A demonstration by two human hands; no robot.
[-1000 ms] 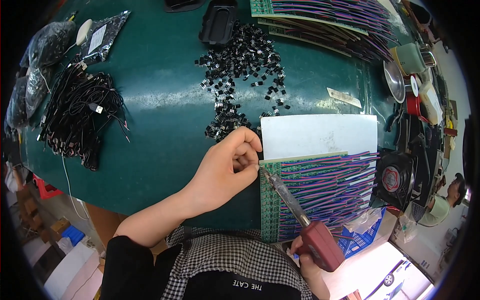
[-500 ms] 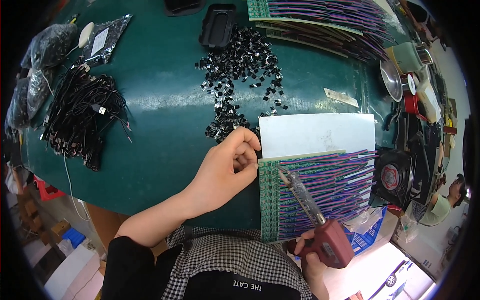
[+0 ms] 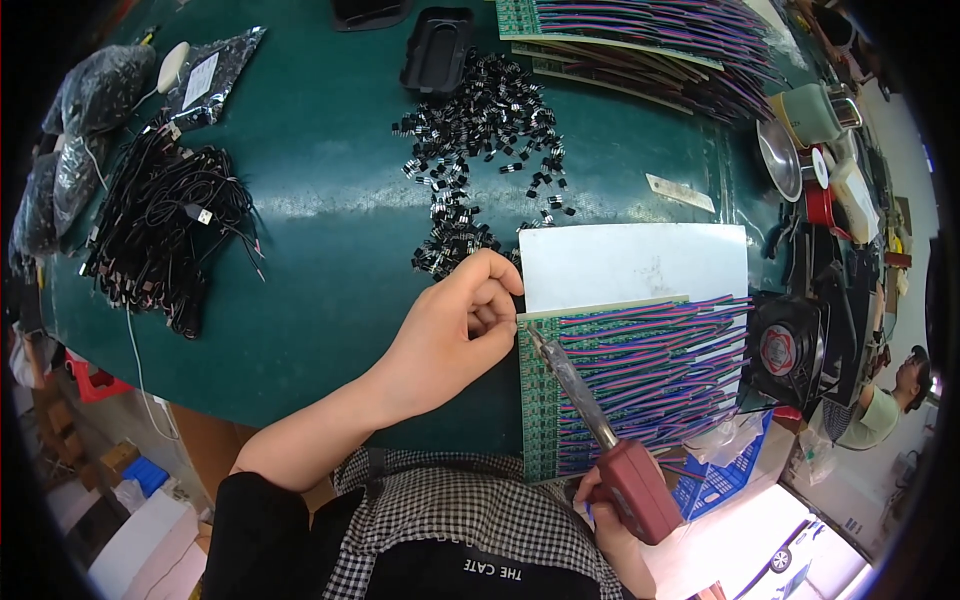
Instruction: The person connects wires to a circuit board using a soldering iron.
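My right hand [image 3: 615,530] is wrapped round the handle of a dark red soldering gun [image 3: 638,490]. Its tip points up and left, to the upper left corner of a green circuit board panel [image 3: 538,420] with rows of purple, blue and red wires [image 3: 640,370]. At that same corner, the thumb and fingers of my left hand [image 3: 465,325] are pinched together against the board's left edge. What they pinch is hidden. Just beyond this hand lies a pile of small black three-legged components [image 3: 490,115]. The panel rests on a white sheet [image 3: 640,265].
A black tray [image 3: 437,55] stands behind the components. More wired panels [image 3: 620,50] are stacked at the far right. A steel ruler [image 3: 680,192], a metal bowl [image 3: 780,160] and a fan [image 3: 788,350] are to the right. Bundled black cables [image 3: 170,220] lie left. Another person [image 3: 885,400] is at far right.
The soldering gun has moved left, bringing its tip from over the wires to the board's left edge beside my left fingers. My left hand has hardly moved.
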